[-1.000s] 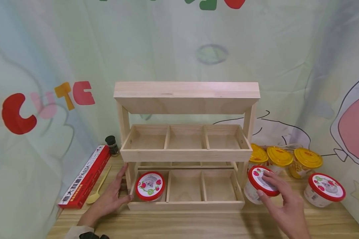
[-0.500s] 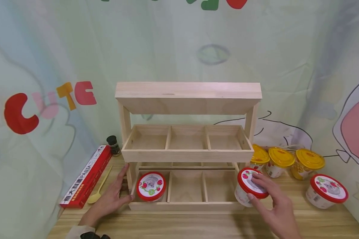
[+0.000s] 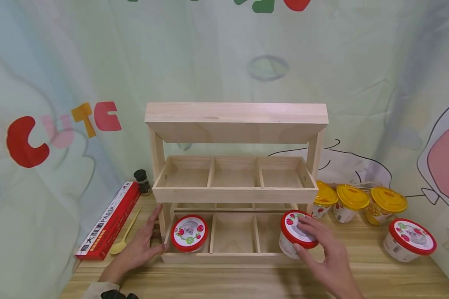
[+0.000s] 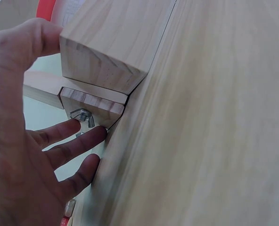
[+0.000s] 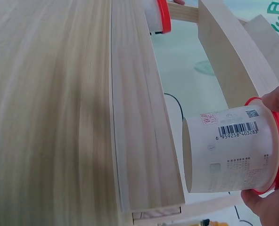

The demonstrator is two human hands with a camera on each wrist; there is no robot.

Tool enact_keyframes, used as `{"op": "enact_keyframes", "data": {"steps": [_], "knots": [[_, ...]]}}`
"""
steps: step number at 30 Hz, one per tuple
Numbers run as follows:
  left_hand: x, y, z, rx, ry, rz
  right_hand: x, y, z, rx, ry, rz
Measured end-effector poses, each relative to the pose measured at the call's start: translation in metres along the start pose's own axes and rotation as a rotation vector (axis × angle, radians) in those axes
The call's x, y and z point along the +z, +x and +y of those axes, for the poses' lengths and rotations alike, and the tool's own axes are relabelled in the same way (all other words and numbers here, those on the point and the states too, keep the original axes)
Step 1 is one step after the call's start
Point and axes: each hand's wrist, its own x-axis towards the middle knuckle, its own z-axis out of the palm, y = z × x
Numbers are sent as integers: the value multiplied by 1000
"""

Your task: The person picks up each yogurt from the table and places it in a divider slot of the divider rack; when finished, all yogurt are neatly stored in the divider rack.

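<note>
We are spreading our left hand (image 3: 142, 243) wide, thumb touching the lower tray (image 3: 232, 258); pushing, we might be skewing it. Our right hand (image 3: 327, 249) is holding a tub (image 3: 293, 232) above its right end; dipping, we might be snagging the tray's front.

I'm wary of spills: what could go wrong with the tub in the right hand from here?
The tub is near the front edge of the lower tray, so its base might catch there. The right hand grips high, around the lid, so the lid could work loose. The upper tray sits above the lower one, so the tub or fingers might bump it if raised too far.
</note>
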Motion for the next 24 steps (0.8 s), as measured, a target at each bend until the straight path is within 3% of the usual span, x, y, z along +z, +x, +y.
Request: {"op": "enact_keyframes", "data": {"steps": [15, 24], "knots": [[-1, 0, 1, -2, 1, 4, 23, 14, -9, -158, 106, 9], [1, 0, -1, 19, 28, 14, 37, 19, -17, -187, 154, -21]]}}
